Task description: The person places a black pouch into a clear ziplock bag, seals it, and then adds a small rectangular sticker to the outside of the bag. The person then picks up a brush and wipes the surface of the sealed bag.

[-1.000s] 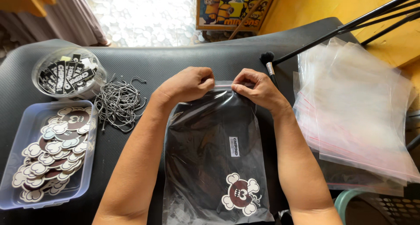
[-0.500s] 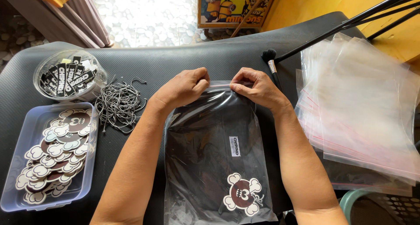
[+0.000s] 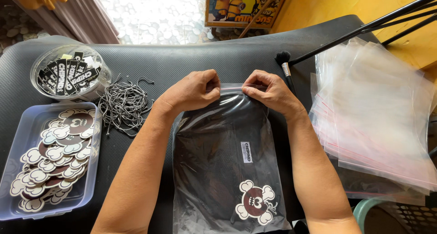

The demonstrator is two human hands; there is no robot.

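the top seal of the clear bag [image 3: 227,165], lying on the black mat [image 3: 191,63] right of the tag tray [image 3: 91,188], is pinched shut by the left hand [image 3: 193,92] and right hand [image 3: 268,94]; an even press along the strip seems called for.

Round tub of black labels [image 3: 69,74], heap of strings [image 3: 123,105], tray of skull tags [image 3: 49,157], stack of clear bags [image 3: 378,115], brush [image 3: 286,69]

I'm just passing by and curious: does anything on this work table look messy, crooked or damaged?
Nothing looks damaged or spilled. Both hands, left hand and right hand, pinch the top edge of a clear zip bag holding a dark garment. The only loose bit is a tangled heap of black-and-white strings lying outside any container.
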